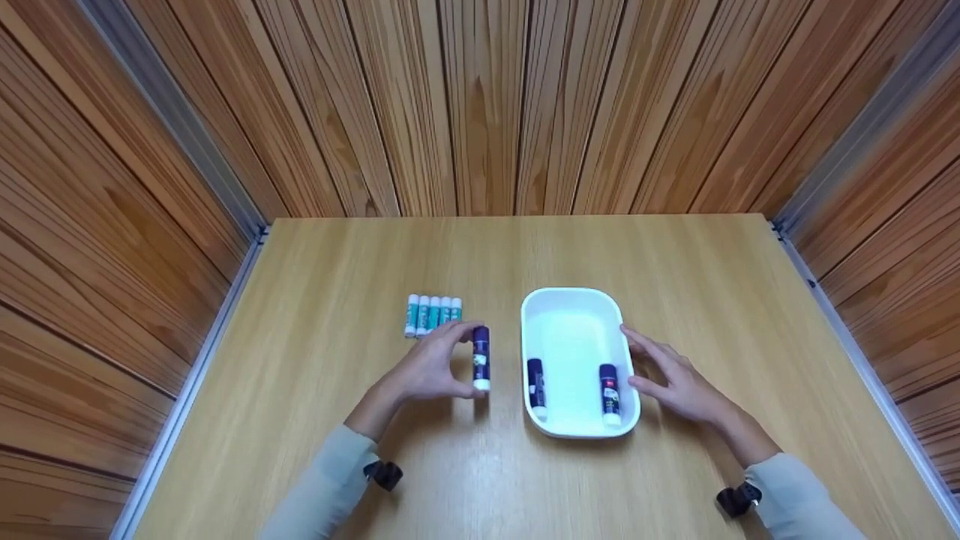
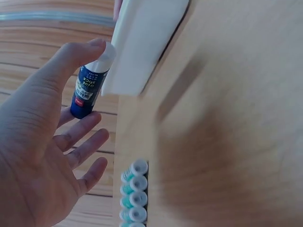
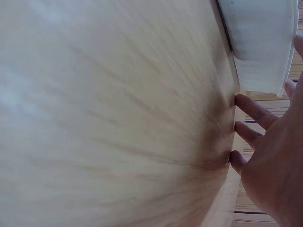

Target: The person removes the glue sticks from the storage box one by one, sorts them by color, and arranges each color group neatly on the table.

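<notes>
1. In the head view, the left hand (image 1: 431,367) held a dark blue glue stick (image 1: 481,358) between thumb and fingers, just left of the white tray (image 1: 577,300) and low over the wooden table (image 1: 675,270). The stick pointed away from the person, with its white end toward them. The right hand (image 1: 671,375) lay beside the right rim of the tray with the fingers straight and relaxed, holding nothing. Two more glue sticks lay inside the tray, one along the left wall (image 1: 535,388) and one along the right wall (image 1: 609,391). A row of teal glue sticks (image 1: 433,313) lay on the table behind the left hand.

2. In the left wrist view, the left hand (image 2: 42,142) pinched the glue stick (image 2: 90,87): the thumb pressed near the white end and a finger supported the blue end. The other fingers were spread loosely. The tray wall (image 2: 142,42) was just beside the stick. The teal sticks (image 2: 133,194) were seen from their white ends.

3. In the right wrist view, the right hand (image 3: 274,161) was open, with the fingertips (image 3: 241,101) touching the table next to the tray (image 3: 260,38). The picture was blurred, so I cannot tell if the hand touched the tray.

4. My judgement about handling: the glue stick looked light and stiff, a smooth plastic tube that is a little slippery and can roll. It is best taken around the middle of the barrel, not by the cap.
</notes>
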### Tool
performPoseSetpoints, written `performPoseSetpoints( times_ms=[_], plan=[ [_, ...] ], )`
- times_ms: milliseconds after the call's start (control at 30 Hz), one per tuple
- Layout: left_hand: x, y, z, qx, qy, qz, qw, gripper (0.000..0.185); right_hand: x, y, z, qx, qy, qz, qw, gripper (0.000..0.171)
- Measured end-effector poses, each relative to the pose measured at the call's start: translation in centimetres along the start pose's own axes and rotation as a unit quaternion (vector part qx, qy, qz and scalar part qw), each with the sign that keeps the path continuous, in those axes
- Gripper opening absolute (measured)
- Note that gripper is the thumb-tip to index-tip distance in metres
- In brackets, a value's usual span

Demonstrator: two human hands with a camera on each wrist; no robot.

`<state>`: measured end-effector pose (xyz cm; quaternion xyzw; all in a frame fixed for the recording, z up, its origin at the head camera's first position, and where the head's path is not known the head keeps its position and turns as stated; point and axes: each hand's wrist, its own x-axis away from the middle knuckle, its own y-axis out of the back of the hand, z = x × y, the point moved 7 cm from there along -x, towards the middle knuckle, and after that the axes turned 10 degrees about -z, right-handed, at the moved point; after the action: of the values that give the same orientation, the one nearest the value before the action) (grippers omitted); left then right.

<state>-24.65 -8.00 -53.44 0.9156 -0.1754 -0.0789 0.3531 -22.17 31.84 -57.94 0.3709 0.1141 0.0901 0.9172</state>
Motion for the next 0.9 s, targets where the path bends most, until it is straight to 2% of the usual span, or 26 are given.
performPoseSetpoints(
  times_ms=[300,467,700,900],
  plan=[
    [0.8,0.9,2.0,0.012,0.022,-0.002,0.9997,0.102,0.0,0.1,0.0,0.001,0.001,-0.001,1.000,0.081],
    [1.4,0.7,3.4,0.010,0.038,0.000,0.9992,0.103,-0.1,0.1,0.0,-0.003,0.004,-0.006,1.000,0.082],
    [2.3,0.1,5.3,-0.023,0.049,0.009,0.9985,0.107,0.0,0.1,0.0,-0.009,0.009,-0.007,1.000,0.082],
    [2.3,0.0,6.1,-0.057,0.055,0.010,0.9968,0.108,0.0,0.2,0.0,-0.011,0.011,-0.007,1.000,0.082]
  ],
)
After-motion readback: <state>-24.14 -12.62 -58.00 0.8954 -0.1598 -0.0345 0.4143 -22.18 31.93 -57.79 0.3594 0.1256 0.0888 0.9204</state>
